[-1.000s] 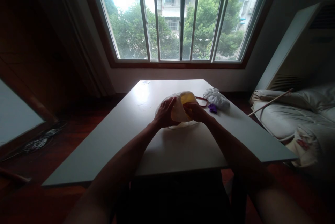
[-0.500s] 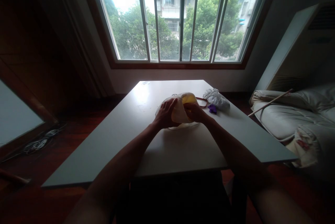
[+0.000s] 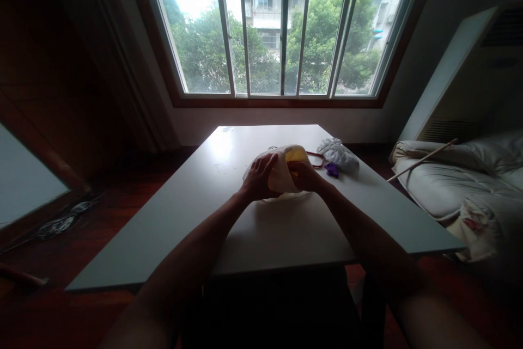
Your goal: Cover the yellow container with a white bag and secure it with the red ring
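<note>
A pale cream cloth bag or cover (image 3: 281,175) with a yellow inside rests on the white table (image 3: 183,196). My left hand (image 3: 261,177) grips its left side, the fingers curved over the cloth. My right hand (image 3: 304,175) is at the opening on the right, its fingers partly inside and hidden by the fabric. What the right fingers hold in there does not show clearly. Just right of the hands lie a red-brown rimmed frame (image 3: 315,159), a small purple item (image 3: 331,170) and a crumpled whitish plastic bag (image 3: 341,155).
A window (image 3: 281,28) is beyond the table. On the right stand a cushioned sofa (image 3: 445,175) with a thin stick (image 3: 420,161) across it, and a tall pale appliance (image 3: 461,77). Cables (image 3: 61,224) lie on the floor at left.
</note>
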{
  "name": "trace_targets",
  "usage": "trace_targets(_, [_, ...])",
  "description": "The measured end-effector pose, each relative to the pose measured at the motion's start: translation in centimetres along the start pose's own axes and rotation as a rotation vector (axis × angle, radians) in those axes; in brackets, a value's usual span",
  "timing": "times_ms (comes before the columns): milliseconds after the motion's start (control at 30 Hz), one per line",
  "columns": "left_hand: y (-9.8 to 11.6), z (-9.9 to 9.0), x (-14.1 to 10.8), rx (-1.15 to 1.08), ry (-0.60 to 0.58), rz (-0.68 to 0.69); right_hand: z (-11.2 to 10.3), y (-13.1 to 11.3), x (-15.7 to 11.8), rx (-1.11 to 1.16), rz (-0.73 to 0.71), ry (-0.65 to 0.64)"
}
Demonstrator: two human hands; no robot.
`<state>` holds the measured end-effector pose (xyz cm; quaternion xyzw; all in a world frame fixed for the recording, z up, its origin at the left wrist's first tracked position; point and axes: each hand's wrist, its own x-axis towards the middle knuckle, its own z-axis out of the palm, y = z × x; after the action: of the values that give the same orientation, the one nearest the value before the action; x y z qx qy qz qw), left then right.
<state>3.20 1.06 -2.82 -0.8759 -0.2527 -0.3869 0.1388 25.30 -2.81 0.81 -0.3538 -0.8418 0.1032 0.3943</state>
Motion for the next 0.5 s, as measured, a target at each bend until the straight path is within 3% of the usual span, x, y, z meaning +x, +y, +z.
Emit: trace_targets(500, [0.24,-0.07,0.00,-0.017,0.000,0.027,-0.20,-0.09,-0.22,-0.012,0.053,-0.181])
